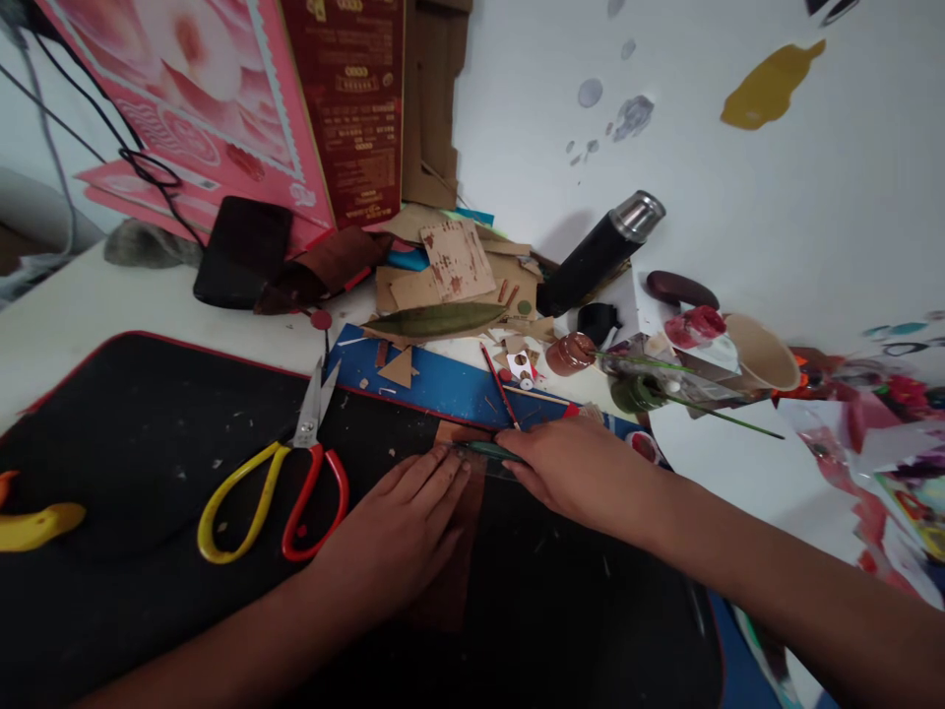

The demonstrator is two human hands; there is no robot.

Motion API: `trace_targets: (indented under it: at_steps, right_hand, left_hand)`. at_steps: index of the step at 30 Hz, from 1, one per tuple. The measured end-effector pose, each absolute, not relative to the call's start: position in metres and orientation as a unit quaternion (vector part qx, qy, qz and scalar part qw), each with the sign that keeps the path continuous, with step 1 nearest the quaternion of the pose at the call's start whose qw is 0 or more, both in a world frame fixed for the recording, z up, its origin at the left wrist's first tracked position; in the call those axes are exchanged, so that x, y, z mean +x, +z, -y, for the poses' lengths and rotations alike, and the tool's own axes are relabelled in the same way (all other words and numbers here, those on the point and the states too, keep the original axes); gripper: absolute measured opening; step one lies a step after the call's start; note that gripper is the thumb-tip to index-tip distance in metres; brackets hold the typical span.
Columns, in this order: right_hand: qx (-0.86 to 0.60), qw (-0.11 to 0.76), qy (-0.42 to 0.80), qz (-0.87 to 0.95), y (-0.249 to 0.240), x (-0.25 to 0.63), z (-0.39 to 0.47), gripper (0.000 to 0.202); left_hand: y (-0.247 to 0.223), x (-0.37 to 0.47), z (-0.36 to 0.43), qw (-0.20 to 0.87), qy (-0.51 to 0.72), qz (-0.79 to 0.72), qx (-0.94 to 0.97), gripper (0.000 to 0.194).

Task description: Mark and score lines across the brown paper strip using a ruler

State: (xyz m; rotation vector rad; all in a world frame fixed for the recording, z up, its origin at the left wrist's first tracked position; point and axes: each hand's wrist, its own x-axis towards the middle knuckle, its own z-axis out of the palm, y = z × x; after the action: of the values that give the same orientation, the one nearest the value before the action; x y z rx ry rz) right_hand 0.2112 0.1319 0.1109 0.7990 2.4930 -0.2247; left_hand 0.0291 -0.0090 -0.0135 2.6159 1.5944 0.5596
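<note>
My left hand (403, 522) lies flat with its fingers stretched over a brown strip of card (469, 551) on the black mat (561, 611). Its fingertips press near the strip's far end, beside what looks like a clear ruler (502, 473). My right hand (576, 468) is closed around a slim dark-green tool (488, 450). That tool's tip points left and reaches to my left fingertips; whether it is a knife or a pen, I cannot tell. Scissors (306, 433) with one yellow and one red handle lie spread, left of my left hand.
Beyond the mat are a blue board (413, 374) with scraps, a red pencil (500, 384), a long green leaf (439, 320) and cardboard pieces (458, 261). Paint jars (570, 354) and a leaning black thermos (598, 251) stand back right. A yellow-handled object (44, 527) lies far left.
</note>
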Motion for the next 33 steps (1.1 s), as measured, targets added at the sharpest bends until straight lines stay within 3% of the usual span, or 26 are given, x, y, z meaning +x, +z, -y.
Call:
trace_targets:
  at_steps: [12,33]
  right_hand:
    - [0.297,0.253,-0.081,-0.917,0.107,0.214,-0.131,0.017]
    - [0.289,0.278,-0.059,-0.914,0.119,0.216,-0.131,0.02]
  left_hand:
    - [-0.012,0.028,0.007,-0.028,0.182,-0.503,0.845,0.052]
    - [-0.007,0.029,0.007,-0.002,0.165,-0.513,0.843,0.051]
